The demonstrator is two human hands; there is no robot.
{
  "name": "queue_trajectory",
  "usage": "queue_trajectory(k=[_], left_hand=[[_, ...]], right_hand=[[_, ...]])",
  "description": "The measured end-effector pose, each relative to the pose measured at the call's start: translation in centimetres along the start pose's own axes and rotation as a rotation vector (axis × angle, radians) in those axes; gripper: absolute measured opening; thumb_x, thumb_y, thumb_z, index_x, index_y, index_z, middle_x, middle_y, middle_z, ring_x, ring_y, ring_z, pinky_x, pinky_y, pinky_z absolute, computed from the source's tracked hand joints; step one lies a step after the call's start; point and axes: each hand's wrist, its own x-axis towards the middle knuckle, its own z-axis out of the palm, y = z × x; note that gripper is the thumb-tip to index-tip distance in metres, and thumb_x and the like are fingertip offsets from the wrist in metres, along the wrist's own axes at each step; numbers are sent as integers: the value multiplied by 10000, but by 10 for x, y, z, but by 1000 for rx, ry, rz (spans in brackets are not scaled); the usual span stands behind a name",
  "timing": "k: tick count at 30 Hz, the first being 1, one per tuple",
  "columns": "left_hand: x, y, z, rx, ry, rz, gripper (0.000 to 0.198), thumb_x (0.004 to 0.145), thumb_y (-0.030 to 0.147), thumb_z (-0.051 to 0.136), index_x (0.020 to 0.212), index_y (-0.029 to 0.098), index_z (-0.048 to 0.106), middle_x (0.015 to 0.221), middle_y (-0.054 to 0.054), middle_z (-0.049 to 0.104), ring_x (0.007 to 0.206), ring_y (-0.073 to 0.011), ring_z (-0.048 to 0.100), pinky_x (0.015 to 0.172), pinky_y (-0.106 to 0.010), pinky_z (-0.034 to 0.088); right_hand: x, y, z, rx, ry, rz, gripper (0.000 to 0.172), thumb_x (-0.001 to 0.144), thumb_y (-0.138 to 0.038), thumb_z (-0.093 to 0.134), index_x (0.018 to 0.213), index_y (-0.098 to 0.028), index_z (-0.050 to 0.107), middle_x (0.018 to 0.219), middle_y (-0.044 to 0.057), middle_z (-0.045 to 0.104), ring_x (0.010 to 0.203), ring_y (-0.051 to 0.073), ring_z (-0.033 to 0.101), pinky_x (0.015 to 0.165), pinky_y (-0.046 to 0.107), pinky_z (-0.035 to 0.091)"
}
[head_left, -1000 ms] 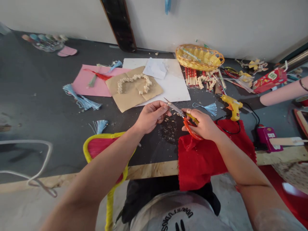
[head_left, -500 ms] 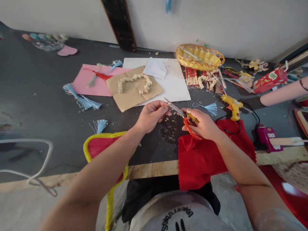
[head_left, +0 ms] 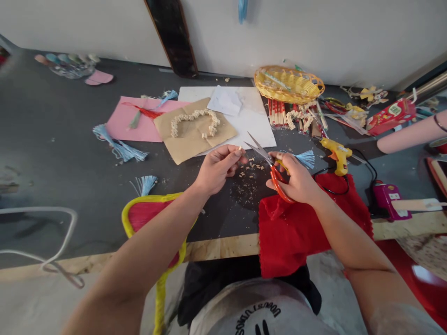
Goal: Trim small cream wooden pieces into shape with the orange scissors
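Note:
My right hand (head_left: 296, 179) grips red-handled scissors (head_left: 267, 160), whose blades stand apart and point up-left. My left hand (head_left: 218, 167) is closed in a pinch on a small pale stick piece (head_left: 239, 149), a short way left of the blade tips. Several tiny cut bits (head_left: 252, 168) and dust lie on the dark table (head_left: 52, 158) between my hands. A red cloth (head_left: 296, 228) lies under my right wrist and hangs over the table's front edge.
A brown paper with a ring of pale pieces (head_left: 193, 122) lies behind my hands, on white and pink sheets. A yellow basket (head_left: 288, 83), bundled sticks (head_left: 277, 112), a yellow glue gun (head_left: 337, 152), blue tassels (head_left: 118, 148) and a yellow-rimmed red shape (head_left: 150, 218) surround them. Another person's arm (head_left: 408, 137) reaches in at right.
The scissor blades, nearly shut by my left fingers before, now stand apart and have pulled slightly right. My left hand still pinches the small piece.

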Motion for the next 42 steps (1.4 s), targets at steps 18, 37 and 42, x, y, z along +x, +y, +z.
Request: queue_trajectory(k=[18,37,42], left_hand=[[-3,-7,0,101,-109,5,271,755,414,748,783,158,665,629,-21,687,430,-38,411,387,-154,287],[-5,-8,0,166,-130,-1,263,764,406,740,793,151,681,638,-35,694,439,-56,458,402,-178,320],[-6,-7,0,175,-119,1,264,770,402,737,804,147,679,638,-33,695,443,-58,468,408,-177,334]], right_hand=[[0,-8,5,-40,-69,-27,654,759,-523,733,1300,-236,502,1208,121,589,1098,289,585,895,466,534],[-2,-8,8,-111,-45,-87,635,798,-499,697,1346,-251,491,1199,115,602,1136,292,576,970,490,503],[-2,-8,9,-166,-24,-122,563,844,-451,664,1338,-229,512,1194,112,635,1116,280,610,961,451,518]])
